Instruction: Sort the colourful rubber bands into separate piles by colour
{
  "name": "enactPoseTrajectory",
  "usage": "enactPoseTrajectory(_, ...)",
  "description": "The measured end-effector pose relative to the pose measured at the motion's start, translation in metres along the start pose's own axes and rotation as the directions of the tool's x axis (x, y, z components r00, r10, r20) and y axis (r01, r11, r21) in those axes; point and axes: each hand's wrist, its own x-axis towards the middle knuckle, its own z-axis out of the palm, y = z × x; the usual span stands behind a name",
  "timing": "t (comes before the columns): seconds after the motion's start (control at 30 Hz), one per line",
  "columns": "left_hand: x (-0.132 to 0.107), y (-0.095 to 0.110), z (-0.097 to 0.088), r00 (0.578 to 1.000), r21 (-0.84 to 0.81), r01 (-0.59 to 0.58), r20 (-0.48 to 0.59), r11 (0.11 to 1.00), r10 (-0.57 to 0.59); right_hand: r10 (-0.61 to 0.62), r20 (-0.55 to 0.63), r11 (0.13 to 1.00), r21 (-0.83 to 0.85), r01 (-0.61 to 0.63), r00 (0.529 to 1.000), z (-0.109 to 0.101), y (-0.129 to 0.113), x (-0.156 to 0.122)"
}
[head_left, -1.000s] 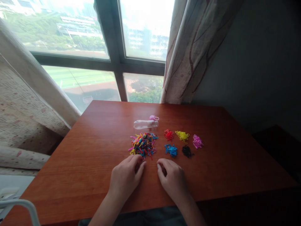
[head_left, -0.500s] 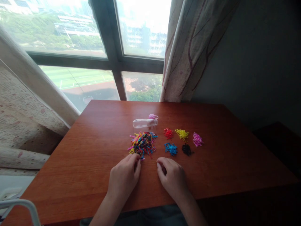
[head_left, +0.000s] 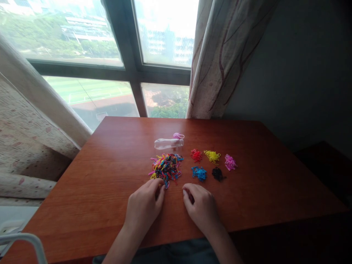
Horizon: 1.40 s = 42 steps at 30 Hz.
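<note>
My left hand (head_left: 144,203) rests at the near edge of a mixed pile of small coloured loops (head_left: 166,167), which look like thin pear-shaped pins. Its thumb and fingers are pinched together at the pile, and whatever lies between them is hidden. To the right, my right hand (head_left: 202,205) rests on the table with its fingers curled and thumb against the forefinger; the inside is in shadow. Beyond it lie single-colour heaps: red loops (head_left: 196,155), yellow loops (head_left: 212,156), pink loops (head_left: 230,162), blue loops (head_left: 199,173) and black loops (head_left: 217,174).
A clear plastic bottle (head_left: 168,143) lies on its side behind the mixed pile, with a pink cap-like piece (head_left: 178,135) against its far side. The wooden table (head_left: 96,183) reaches the window (head_left: 132,73). A patterned curtain (head_left: 209,73) hangs behind.
Both hands keep nearly the same place and pose. A few loops at the pile's near edge, by my left fingertips, show slightly differently. The whole view has shifted a little.
</note>
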Motion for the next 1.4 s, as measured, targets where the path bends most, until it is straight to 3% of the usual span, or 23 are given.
enactPoseTrajectory(0.57, 0.002, 0.0, 0.0, 1.0, 0.06, -0.021, -0.005, 0.998, 0.021, -0.01, -0.001, 1.0, -0.01, 0.01, 1.0, 0.0, -0.001, 0.0)
enactPoseTrajectory(1.03, 0.0, -0.006, -0.001, 1.0, -0.116, -0.02, -0.012, 0.993, 0.019, -0.007, -0.003, 1.0, 0.005, 0.007, 1.0, -0.001, -0.002, 0.0)
enactPoseTrajectory(1.4, 0.002, -0.004, 0.0, 0.997, -0.141, -0.08, -0.016, 0.987, 0.078, 0.009, 0.018, 1.0, 0.01, -0.009, 1.0, -0.001, -0.001, 0.0)
